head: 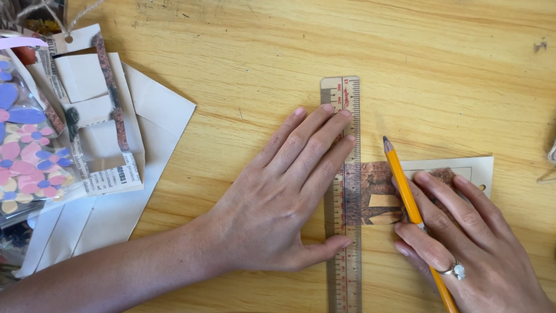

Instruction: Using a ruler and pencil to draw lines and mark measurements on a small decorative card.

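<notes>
Here, nearest me, I see my right hand (463, 243), a ring on one finger, lying fairly flat with the fingers only loosely curled, a yellow wooden pencil (412, 214) threaded between them and its dark tip pointing away from me; the fingertips press down on a cream paper tag with a brown patterned strip (428, 179). Just left of it, my left hand (284, 203) is spread wide and flat, palm down, fingers and thumb pinning a clear plastic ruler with brown markings (343, 191) to the pale wooden tabletop (243, 58). The ruler's long axis runs near to far, crossing the tag's left edge, and the pencil tip sits just right of the ruler's edge, so the right hand is the closer one to that line. Far off to the left lies a heap of cream paper envelopes and newsprint-trimmed tags (104, 145), beside a clear packet of pink and purple paper flowers (26, 156).
</notes>
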